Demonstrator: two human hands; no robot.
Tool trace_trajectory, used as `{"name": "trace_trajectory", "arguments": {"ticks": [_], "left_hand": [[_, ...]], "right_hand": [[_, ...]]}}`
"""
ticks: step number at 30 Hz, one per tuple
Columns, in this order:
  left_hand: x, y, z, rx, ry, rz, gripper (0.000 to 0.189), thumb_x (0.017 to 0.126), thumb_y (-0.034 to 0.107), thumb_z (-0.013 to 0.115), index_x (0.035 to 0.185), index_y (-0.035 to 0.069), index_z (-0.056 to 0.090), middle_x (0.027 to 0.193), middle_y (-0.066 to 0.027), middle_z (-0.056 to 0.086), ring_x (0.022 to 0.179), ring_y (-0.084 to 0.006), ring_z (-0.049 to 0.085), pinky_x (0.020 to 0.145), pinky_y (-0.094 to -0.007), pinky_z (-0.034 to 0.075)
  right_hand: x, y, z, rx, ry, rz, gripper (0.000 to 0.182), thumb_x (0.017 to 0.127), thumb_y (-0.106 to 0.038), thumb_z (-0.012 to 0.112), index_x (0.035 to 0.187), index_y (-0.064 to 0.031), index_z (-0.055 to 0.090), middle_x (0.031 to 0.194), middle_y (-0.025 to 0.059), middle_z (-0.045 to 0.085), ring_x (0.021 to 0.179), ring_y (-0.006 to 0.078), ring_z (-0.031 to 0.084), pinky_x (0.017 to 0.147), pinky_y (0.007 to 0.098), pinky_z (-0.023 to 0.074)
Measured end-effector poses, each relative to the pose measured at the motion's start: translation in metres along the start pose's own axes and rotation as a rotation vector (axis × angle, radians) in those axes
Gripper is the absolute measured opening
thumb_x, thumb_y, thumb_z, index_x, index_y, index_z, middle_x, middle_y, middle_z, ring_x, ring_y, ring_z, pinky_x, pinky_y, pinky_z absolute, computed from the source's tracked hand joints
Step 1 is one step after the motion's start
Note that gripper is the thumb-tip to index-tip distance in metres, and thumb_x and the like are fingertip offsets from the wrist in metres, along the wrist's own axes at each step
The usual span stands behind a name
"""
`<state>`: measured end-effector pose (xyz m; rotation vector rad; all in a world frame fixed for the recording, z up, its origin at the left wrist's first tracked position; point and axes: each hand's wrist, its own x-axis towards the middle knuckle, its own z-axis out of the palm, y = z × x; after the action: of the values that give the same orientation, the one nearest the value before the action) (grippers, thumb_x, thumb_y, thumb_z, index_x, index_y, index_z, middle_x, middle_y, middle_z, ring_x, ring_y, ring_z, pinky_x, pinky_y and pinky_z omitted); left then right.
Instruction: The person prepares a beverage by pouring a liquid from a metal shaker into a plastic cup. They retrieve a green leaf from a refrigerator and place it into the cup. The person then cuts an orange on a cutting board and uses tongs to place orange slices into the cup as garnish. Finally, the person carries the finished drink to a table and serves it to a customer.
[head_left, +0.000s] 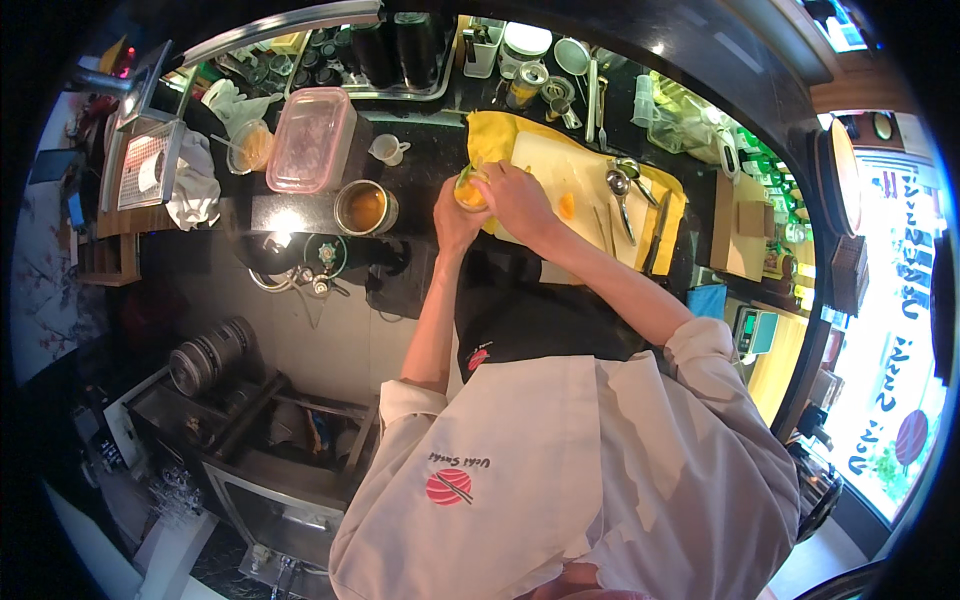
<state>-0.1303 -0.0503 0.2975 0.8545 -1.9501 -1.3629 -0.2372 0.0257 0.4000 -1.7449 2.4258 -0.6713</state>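
Note:
My left hand (455, 219) is wrapped around a small glass (471, 196) with yellow-orange contents and a green bit at its rim. Over the glass's right side bends my right hand (521, 199), its fingertips at the rim; whether they pinch anything is hidden. Both hands are above the left edge of a cream cutting board (544, 161), which rests on a yellow cloth (491, 129). An orange piece of fruit (567, 205) lies on the board. Right of it are a metal scoop-like tool (619, 184), two thin sticks (606, 229) and a dark-handled knife (658, 232).
Left along the black counter stand an open tin (366, 208) of amber liquid, a small white jug (388, 150), a pink-rimmed plastic box (311, 142) and a plastic cup (251, 146). Behind the board are an opened can (527, 84) and strainer (572, 56). Cardboard boxes (739, 225) stand right.

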Motion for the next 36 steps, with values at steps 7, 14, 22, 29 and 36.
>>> {"name": "trace_trajectory", "arguments": {"ticks": [7, 14, 22, 29, 36], "left_hand": [[0.001, 0.031, -0.023, 0.052, -0.073, 0.023, 0.057, 0.067, 0.021, 0.093, 0.112, 0.001, 0.063, 0.101, -0.0118, 0.073, 0.093, -0.0223, 0.073, 0.081, -0.0352, 0.056], [-0.014, 0.082, -0.057, -0.009, -0.014, 0.052, 0.061, 0.067, 0.02, 0.093, 0.117, -0.001, 0.065, 0.105, -0.0108, 0.074, 0.095, -0.0206, 0.072, 0.085, -0.0343, 0.056], [-0.067, 0.164, -0.134, 0.021, 0.192, 0.067, 0.05, 0.07, 0.02, 0.092, 0.11, 0.0, 0.069, 0.103, -0.0079, 0.074, 0.093, -0.0168, 0.071, 0.086, -0.0341, 0.057], [-0.18, 0.243, -0.24, -0.089, 0.45, 0.088, 0.054, 0.067, 0.008, 0.085, 0.116, 0.002, 0.062, 0.107, -0.0083, 0.07, 0.102, -0.022, 0.069, 0.095, -0.0396, 0.055], [-0.312, 0.289, -0.339, -0.116, 0.553, 0.154, 0.063, 0.063, 0.019, 0.084, 0.118, 0.005, 0.059, 0.105, -0.0081, 0.067, 0.1, -0.0239, 0.069, 0.093, -0.0411, 0.056]], "right_hand": [[0.005, -0.015, -0.03, 0.243, 0.238, 0.024, 0.015, 0.094, -0.015, 0.067, 0.098, -0.0014, 0.065, 0.088, 0.0124, 0.065, 0.076, 0.0332, 0.067, 0.065, 0.0409, 0.0557], [0.006, -0.047, -0.081, 0.508, 0.291, -0.063, 0.011, 0.09, -0.008, 0.072, 0.099, -0.0016, 0.069, 0.087, 0.0081, 0.068, 0.07, 0.0216, 0.069, 0.062, 0.0312, 0.0536], [-0.039, -0.067, -0.149, 0.951, 0.404, -0.011, 0.015, 0.094, -0.012, 0.073, 0.101, 0.0001, 0.07, 0.077, 0.0057, 0.07, 0.068, 0.009, 0.067, 0.062, 0.0245, 0.0516], [-0.146, -0.026, -0.063, 0.96, -0.171, 0.172, 0.025, 0.1, -0.021, 0.066, 0.088, 0.0003, 0.065, 0.064, 0.0005, 0.061, 0.059, 0.006, 0.056, 0.055, 0.0238, 0.0434], [-0.285, 0.025, 0.057, 0.784, -0.539, 0.145, 0.023, 0.098, -0.021, 0.067, 0.092, 0.0008, 0.07, 0.066, 0.0036, 0.067, 0.058, 0.0078, 0.062, 0.054, 0.0248, 0.0487]]}}
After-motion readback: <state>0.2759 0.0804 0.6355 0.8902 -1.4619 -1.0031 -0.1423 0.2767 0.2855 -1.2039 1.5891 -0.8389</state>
